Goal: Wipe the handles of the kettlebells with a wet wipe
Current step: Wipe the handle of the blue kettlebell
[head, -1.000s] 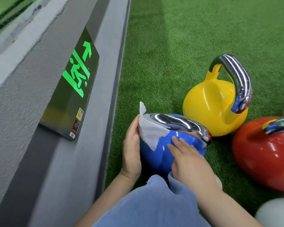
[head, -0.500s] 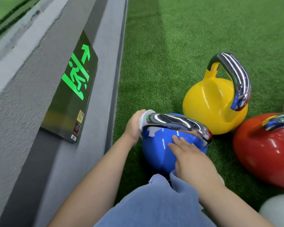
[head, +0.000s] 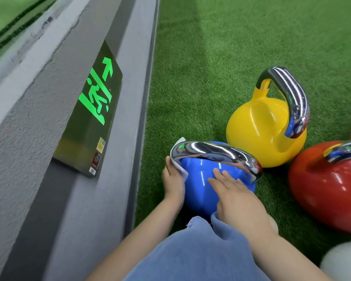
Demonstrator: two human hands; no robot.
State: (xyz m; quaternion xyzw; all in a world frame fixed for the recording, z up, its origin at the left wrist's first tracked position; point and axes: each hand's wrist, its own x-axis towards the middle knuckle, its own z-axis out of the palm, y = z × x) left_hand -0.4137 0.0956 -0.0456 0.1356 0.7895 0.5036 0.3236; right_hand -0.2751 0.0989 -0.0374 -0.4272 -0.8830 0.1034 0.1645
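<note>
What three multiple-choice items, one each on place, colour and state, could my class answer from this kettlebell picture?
1. Where is the wipe?
A. at the wall-side end of the blue kettlebell's handle
B. on the turf
C. on the yellow kettlebell

2. What colour is the kettlebell farthest from the person?
A. red
B. blue
C. yellow

3. How is the right hand?
A. gripping the handle
B. fingers flat on the blue kettlebell
C. in the air

Answers:
1 A: the left hand presses it against the end of the handle nearest the wall.
2 C: the yellow kettlebell stands beyond the blue kettlebell and the red kettlebell.
3 B: its straight fingers lie on the blue body.
</note>
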